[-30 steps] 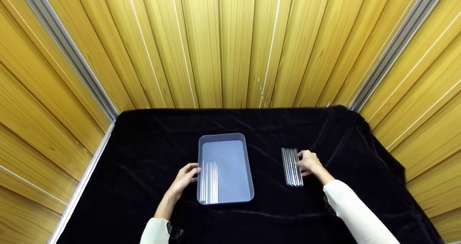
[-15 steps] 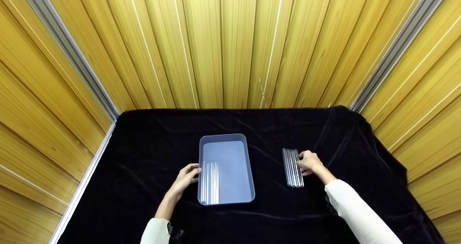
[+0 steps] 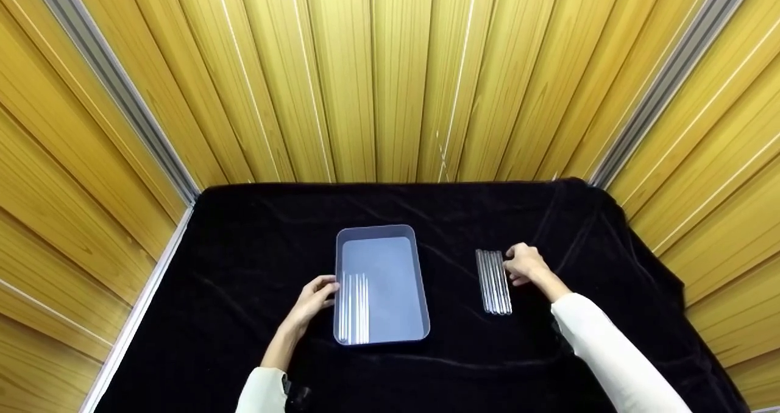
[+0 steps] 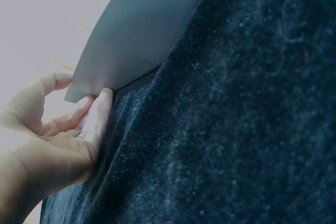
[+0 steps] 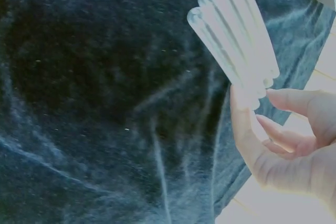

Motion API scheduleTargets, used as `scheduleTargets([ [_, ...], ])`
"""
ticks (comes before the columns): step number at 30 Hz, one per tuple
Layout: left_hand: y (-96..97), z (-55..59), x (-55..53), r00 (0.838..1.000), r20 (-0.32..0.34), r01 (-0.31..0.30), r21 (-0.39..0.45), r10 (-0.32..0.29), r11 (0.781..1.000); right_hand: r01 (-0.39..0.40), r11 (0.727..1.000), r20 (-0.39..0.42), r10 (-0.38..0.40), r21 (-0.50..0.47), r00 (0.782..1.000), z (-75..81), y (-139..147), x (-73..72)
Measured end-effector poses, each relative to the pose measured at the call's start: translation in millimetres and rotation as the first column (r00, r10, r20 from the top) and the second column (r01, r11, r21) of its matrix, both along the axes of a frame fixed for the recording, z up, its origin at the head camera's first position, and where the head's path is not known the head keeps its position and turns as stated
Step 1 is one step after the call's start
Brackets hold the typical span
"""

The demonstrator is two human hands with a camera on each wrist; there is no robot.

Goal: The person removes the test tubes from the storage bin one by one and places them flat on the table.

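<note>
We see the left hand (image 3: 311, 300) still pinching the blue tray (image 3: 393, 291) by its side. Farther off, the right hand (image 3: 526, 264) has shifted from the middle to the far end of the clear tubes (image 3: 491, 282) on the black cloth (image 3: 390, 379); we cannot tell whether it grips.

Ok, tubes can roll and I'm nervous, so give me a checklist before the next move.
Tray resting on the black cloth: ok.
Left hand holding the tray's left wall: ok.
Tubes in the tray lying along its left side: ok.
Bare space left on the tray's right side: ok.
Loose tubes side by side on the cloth: ok.
Right hand gripping a tube securely: cannot tell.
</note>
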State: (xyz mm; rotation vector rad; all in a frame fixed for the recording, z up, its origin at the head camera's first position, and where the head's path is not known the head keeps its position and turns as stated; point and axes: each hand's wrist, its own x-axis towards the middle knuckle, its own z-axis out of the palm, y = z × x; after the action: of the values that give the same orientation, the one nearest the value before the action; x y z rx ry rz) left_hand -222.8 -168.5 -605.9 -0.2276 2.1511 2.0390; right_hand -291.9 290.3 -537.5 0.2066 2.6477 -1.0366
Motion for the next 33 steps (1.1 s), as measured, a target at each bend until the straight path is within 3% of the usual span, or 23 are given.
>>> scheduleTargets([
  [14, 1.6, 0.7, -0.3, 1.000, -0.006, -0.019, -0.003, 0.019, 1.000, -0.083, 0.996, -0.112, 0.085, 0.021, 0.990, 15.5, -43, -5.8],
  [25, 1.5, -1.8, -0.1, 1.000, -0.005, -0.012, -0.004, 0.012, 1.000, -0.141, 0.976, -0.102, 0.126, -0.163, 0.987, 20.0, -116, 0.5],
  [33, 3.5, -3.3, 0.5, 1.000, -0.015, -0.026, -0.019, 0.026, 0.999, -0.220, 0.956, -0.098, 0.205, -0.192, 0.974, 27.6, -169, 6.4],
])
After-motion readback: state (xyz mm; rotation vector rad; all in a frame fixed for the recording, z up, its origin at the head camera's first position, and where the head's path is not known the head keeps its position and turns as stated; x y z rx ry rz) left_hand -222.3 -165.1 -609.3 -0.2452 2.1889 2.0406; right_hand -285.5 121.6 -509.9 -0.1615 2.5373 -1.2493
